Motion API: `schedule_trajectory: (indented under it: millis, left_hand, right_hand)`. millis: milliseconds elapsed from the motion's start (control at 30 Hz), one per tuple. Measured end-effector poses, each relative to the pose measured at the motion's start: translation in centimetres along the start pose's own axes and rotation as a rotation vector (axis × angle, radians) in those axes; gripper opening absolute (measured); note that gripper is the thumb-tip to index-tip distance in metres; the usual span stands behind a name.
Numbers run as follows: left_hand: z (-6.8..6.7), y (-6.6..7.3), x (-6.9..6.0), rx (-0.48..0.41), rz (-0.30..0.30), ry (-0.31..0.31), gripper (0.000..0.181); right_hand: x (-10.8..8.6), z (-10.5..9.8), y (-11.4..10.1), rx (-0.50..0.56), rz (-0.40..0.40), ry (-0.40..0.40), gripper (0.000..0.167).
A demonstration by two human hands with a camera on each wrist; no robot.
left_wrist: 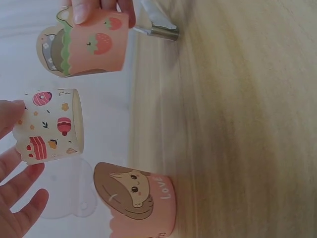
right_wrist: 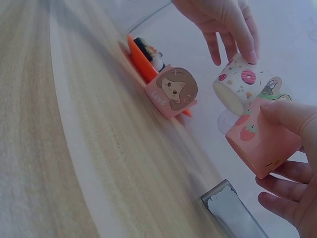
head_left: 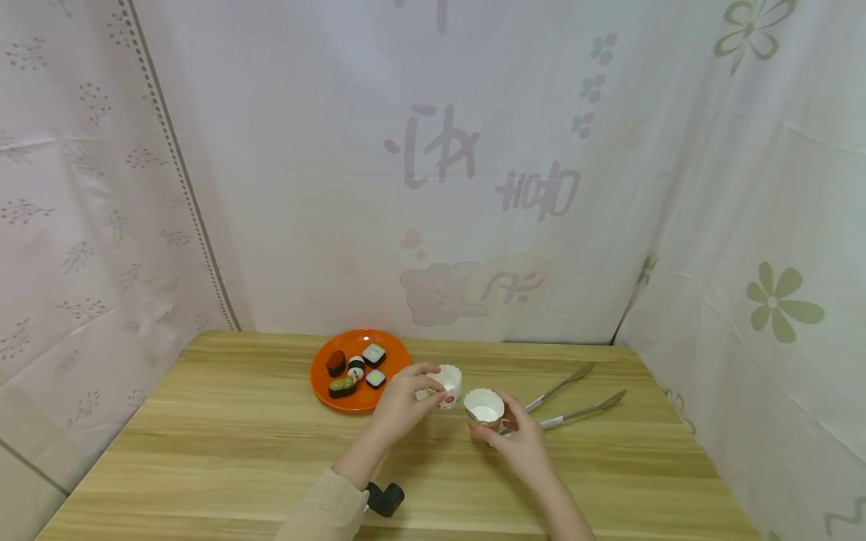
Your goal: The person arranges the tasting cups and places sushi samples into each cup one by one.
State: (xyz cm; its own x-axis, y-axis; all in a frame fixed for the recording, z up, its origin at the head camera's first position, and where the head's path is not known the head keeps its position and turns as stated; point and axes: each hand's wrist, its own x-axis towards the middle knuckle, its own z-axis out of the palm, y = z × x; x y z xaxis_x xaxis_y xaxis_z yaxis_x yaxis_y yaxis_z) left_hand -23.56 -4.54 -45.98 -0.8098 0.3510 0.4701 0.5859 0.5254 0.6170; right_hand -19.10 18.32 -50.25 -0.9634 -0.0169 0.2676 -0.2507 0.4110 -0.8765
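Observation:
My left hand (head_left: pixel 404 402) pinches a white paper baking cup (left_wrist: pixel 49 126) by its rim, above the table. The cup is printed with cakes, donuts and small flowers. Close beside it, my right hand (head_left: pixel 524 443) holds a pink paper baking cup (right_wrist: pixel 262 134) between thumb and fingers, its mouth facing up in the head view. Strawberries and a green scalloped band decorate that one. Another pink baking cup (left_wrist: pixel 141 201), with a girl's face and the word LOVE, stands on the table near the left hand; I cannot make it out in the head view.
An orange plate (head_left: pixel 325 394) with several sushi pieces lies at the back left. Tongs (head_left: pixel 582 413) with white-wrapped parts spread open to the right of the hands. A black object (head_left: pixel 387 500) lies by the left sleeve. Curtains surround the wooden table (head_left: pixel 223 451).

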Motion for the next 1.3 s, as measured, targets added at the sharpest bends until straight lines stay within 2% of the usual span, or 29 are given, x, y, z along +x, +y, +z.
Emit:
schedule_trajectory:
  millis: [233, 533, 767, 1000, 1300]
  left_hand:
    - [0.6, -0.3, -0.2, 0.007, -0.026, -0.026, 0.007]
    - [1.5, -0.8, -0.3, 0.035, -0.012, -0.04, 0.009]
    - [2.0, -1.0, -0.3, 0.049, 0.028, -0.043, 0.013]
    - [2.5, -1.3, -0.5, 0.074, 0.084, -0.022, 0.007]
    - [3.0, -1.3, -0.9, 0.11, 0.048, -0.046, 0.007]
  right_hand:
    - [-0.1, -0.3, -0.1, 0.024, -0.01, -0.005, 0.073]
    - [-0.1, -0.6, 0.0, 0.004, -0.016, 0.012, 0.073]
    - [-0.1, -0.6, 0.1, -0.019, -0.012, 0.03, 0.072]
    - [-0.2, -0.7, 0.1, -0.058, -0.013, 0.044, 0.072]
    - [-0.6, -1.1, 0.3, -0.034, -0.021, 0.016, 0.072]
